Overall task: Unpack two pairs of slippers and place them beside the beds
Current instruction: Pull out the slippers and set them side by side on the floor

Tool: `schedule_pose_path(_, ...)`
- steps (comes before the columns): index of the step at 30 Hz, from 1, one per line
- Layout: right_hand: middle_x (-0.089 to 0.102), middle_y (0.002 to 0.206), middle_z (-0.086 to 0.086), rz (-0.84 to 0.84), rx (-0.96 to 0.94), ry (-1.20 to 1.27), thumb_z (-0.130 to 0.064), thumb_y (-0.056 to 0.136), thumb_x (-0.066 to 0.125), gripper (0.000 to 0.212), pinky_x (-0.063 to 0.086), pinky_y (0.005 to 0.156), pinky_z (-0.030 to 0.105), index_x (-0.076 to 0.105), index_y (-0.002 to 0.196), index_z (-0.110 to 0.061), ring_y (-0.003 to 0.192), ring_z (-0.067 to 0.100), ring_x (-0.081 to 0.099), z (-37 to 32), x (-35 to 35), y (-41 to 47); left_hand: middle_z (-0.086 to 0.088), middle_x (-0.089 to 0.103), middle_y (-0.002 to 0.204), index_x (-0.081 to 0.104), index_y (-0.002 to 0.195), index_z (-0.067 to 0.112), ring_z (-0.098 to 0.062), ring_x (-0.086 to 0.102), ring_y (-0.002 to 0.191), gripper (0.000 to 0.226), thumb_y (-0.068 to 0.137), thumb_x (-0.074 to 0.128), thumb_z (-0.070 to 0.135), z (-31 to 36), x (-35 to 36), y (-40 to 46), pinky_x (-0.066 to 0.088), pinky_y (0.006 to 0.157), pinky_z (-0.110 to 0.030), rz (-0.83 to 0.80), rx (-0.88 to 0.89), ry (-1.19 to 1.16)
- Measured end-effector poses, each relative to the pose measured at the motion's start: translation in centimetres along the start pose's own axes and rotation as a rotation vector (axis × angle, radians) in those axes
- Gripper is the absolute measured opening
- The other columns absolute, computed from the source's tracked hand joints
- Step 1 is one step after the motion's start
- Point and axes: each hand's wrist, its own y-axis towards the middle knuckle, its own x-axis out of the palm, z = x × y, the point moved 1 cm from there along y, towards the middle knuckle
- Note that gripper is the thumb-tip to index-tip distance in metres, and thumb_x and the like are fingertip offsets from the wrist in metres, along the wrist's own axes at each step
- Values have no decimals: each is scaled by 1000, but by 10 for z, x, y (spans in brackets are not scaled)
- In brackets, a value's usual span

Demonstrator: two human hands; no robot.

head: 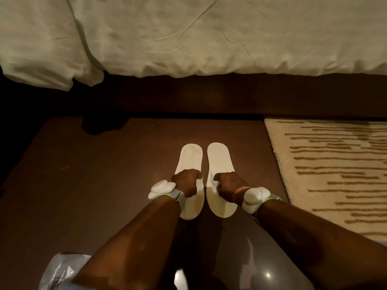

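Slippers, two flat white ones, lie side by side on a dark brown floor, just in front of a bed. The left slipper point(189, 164) and the right slipper point(219, 162) almost touch, long edges parallel, one rounded end of each pointing toward the bed. Which end is the toe cannot be told.

The left hand point(186, 183) rests on the middle of the left slipper, fingers curled down onto it. The right hand point(229, 185) does the same on the right slipper. Whether the fingers pinch the fabric or only press on it cannot be told. Each wrist wears a band with a white padded piece.

The slippers look thin, soft and very light, likely to bend or flop if lifted by one end. Holding each at mid-length, or sliding it flat along the floor, seems the surest way to move it.

Beyond them, rumpled white bedding point(209, 38) hangs over the dark bed base. A cream rug point(335, 164) with brown dashes lies to the right. A crumpled clear plastic bag point(60, 271) sits at the lower left.
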Motion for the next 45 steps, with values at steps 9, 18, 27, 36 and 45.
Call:
schedule_pose_path(9, 60, 131, 9, -9, 32, 0, -15, 84, 51, 45, 42, 100, 34, 58, 128, -23, 122, 31, 51, -4, -1, 11, -3, 45, 149, 51, 139, 29, -25, 40, 140, 48, 94, 58, 14, 3, -1, 5, 27, 112, -35, 87, -55, 22)
schedule_pose_path(18, 61, 129, 10, 15, 34, 13, -16, 87, 49, 40, 41, 100, 33, 59, 125, -22, 120, 31, 51, -3, -1, 16, -5, 46, 147, 51, 138, 30, -26, 42, 137, 49, 93, 55, 12, 8, -5, 6, 27, 115, -38, 91, -95, 23)
schedule_pose_path(27, 59, 128, 8, 8, 34, -66, -22, 86, 52, 41, 38, 99, 39, 56, 126, -24, 120, 31, 45, -8, -4, 12, -6, 48, 142, 54, 135, 30, -27, 44, 134, 45, 93, 56, 14, 8, -2, 8, 26, 114, -40, 110, -112, 56)
schedule_pose_path(36, 55, 124, 12, 114, -39, -138, -36, 86, 56, 43, 38, 98, 48, 53, 126, -21, 118, 34, 45, -16, -17, 3, -9, 53, 128, 59, 125, 26, -31, 48, 123, 50, 78, 74, 36, 4, -3, 13, 34, 105, -42, 214, -107, 92)
schedule_pose_path(45, 57, 124, 12, 263, -1, -26, -39, 85, 58, 45, 38, 94, 46, 54, 125, -20, 118, 36, 50, -27, -45, 2, -9, 57, 123, 65, 112, 22, -32, 50, 120, 37, 80, 73, 38, -1, -15, 6, 38, 101, -40, 329, -116, -5)
